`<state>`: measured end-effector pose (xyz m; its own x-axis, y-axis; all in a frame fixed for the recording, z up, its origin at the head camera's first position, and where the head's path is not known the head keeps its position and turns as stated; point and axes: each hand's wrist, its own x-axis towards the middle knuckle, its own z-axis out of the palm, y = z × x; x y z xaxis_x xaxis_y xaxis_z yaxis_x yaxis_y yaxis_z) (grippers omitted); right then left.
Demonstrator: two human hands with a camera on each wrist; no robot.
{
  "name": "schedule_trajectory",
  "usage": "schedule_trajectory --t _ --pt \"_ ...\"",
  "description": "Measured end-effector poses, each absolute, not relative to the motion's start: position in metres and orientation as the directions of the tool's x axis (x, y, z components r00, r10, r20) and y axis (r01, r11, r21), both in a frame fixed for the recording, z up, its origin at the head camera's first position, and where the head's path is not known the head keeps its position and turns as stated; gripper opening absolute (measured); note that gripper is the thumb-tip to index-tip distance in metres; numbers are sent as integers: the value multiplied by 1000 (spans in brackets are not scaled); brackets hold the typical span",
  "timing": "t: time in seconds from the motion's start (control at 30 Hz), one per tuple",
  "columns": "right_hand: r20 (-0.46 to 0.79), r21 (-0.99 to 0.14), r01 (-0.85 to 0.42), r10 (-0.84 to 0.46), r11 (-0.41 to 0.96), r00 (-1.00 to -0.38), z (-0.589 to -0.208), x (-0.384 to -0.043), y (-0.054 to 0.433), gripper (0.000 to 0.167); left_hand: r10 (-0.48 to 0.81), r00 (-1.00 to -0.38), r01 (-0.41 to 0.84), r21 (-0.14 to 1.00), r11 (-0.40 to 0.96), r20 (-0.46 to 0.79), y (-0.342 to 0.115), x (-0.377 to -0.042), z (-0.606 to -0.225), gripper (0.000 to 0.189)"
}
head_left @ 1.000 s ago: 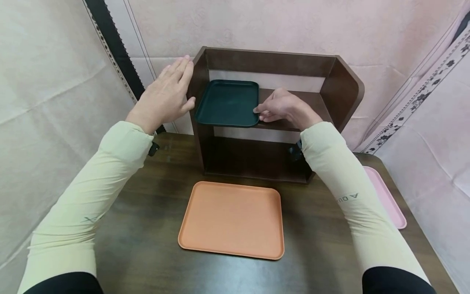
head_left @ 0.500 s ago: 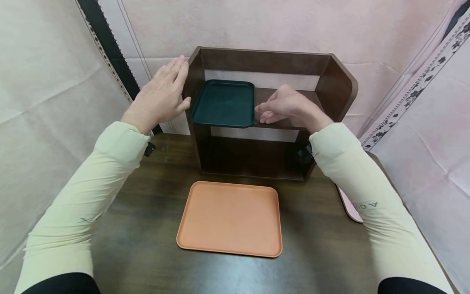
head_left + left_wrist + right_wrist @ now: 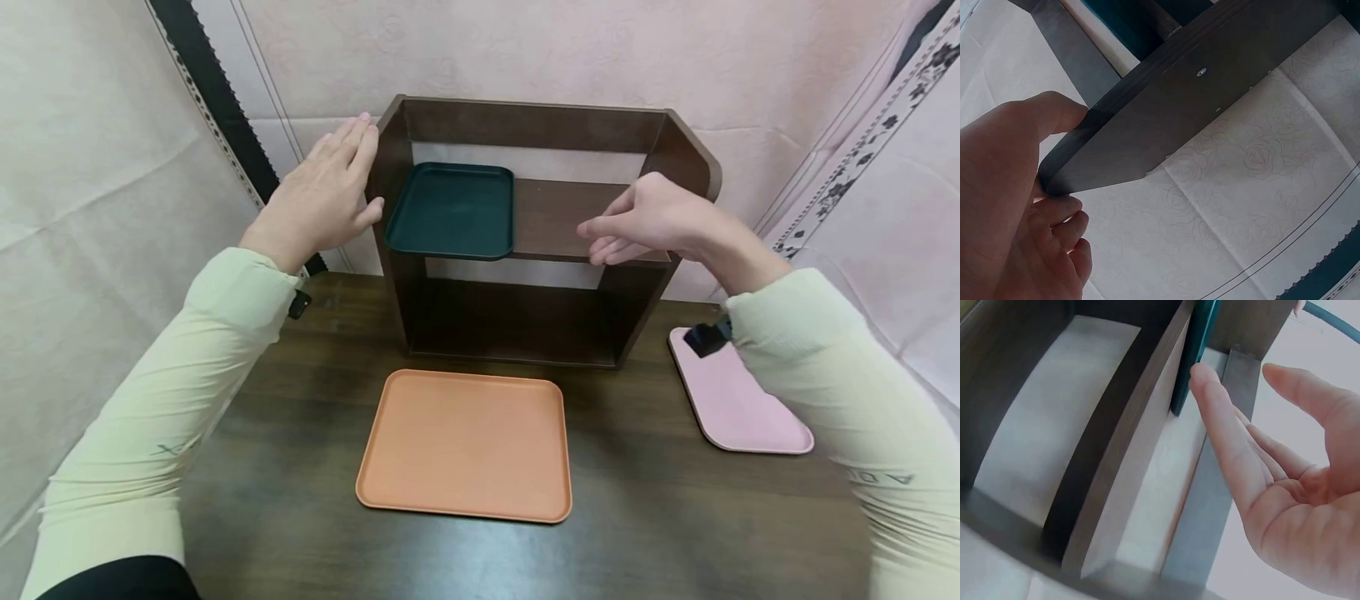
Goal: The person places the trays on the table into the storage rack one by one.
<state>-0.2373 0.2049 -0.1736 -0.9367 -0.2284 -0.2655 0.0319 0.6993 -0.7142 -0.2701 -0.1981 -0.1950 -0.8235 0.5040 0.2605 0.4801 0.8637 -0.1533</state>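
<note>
The shelf (image 3: 555,221) is touched by the straight-fingered left hand (image 3: 318,190); the right hand (image 3: 656,218) is narrowly parted, empty. The green tray (image 3: 452,212) is laid square, long axis unclear.

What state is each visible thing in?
Brown wooden shelf: upright on dark wooden table.
Dark green rectangular tray: on shelf's upper level, left side.
Orange rectangular tray: flat on table.
Pink rectangular tray: flat on table, partly hidden.
Left hand: touching shelf's left side.
Right hand: holding nothing.

A cloth-lined booth (image 3: 97,125) of unclear kind: pale hangings (image 3: 525,50) close in a wood-grained table (image 3: 637,492) on three sides
</note>
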Motion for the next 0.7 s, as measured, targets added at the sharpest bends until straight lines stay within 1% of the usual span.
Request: schedule_trajectory --t 0.1,0.23,0.47,0.7 --pt "-262 -707 32 -219 707 -940 -171 -226 221 59 498 -826 476 -147 867 262 -199 -270 -194 82" --pt "-266 -669 19 -215 743 -940 -173 -215 244 60 497 -826 476 -143 867 265 -200 -270 -194 82" --pt "-287 -610 16 -202 792 -937 -192 -198 288 54 497 -824 480 -130 868 272 -200 -271 -195 81" --pt "-326 -524 30 -167 851 -931 -212 -185 333 55 499 -824 484 -124 866 268 -199 -271 -196 82"
